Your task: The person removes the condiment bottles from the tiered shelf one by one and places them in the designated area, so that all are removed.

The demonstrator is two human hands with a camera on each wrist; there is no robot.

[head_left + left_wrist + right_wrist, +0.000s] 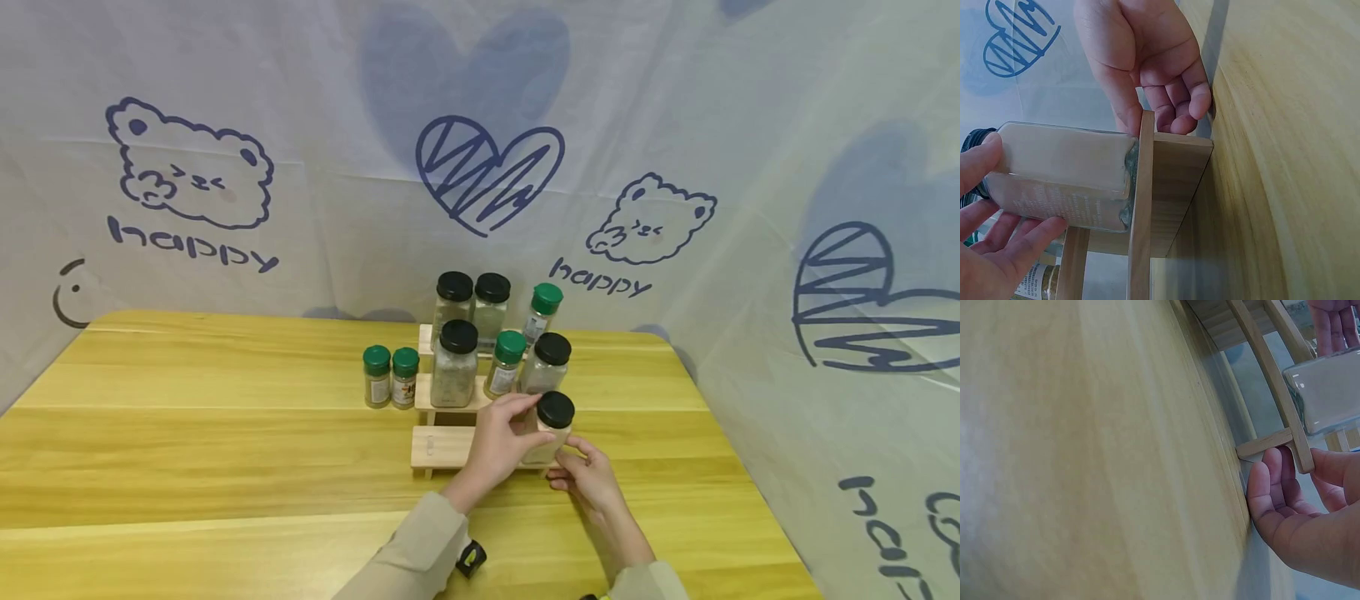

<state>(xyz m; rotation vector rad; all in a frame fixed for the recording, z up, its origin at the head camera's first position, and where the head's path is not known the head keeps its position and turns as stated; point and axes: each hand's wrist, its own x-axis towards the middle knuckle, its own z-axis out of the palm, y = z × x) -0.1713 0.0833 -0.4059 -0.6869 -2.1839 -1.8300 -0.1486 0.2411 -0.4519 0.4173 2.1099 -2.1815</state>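
A square glass jar (pixel 556 417) of pale powder with a black lid stands at the right end of the lowest step of a wooden tiered spice rack (pixel 442 447). My left hand (pixel 497 442) holds this jar near its lid, thumb on one side and fingers on the other. In the left wrist view the jar's base (pixel 1124 187) sits right at the step's surface. My right hand (pixel 597 481) pinches the right end of that same step, thumb at the top edge and fingers (pixel 1266 494) curled below, by the rack's leg (pixel 1265 443).
The middle step bears two black-lidded jars (pixel 453 371) around a green-lidded bottle (pixel 505 367). On the top step are two more black-lidded jars (pixel 491 312) and a green-lidded bottle (pixel 542 312). Two small green-lidded bottles (pixel 377 383) stand left of the rack. A printed cloth (pixel 337 100) hangs behind the table.
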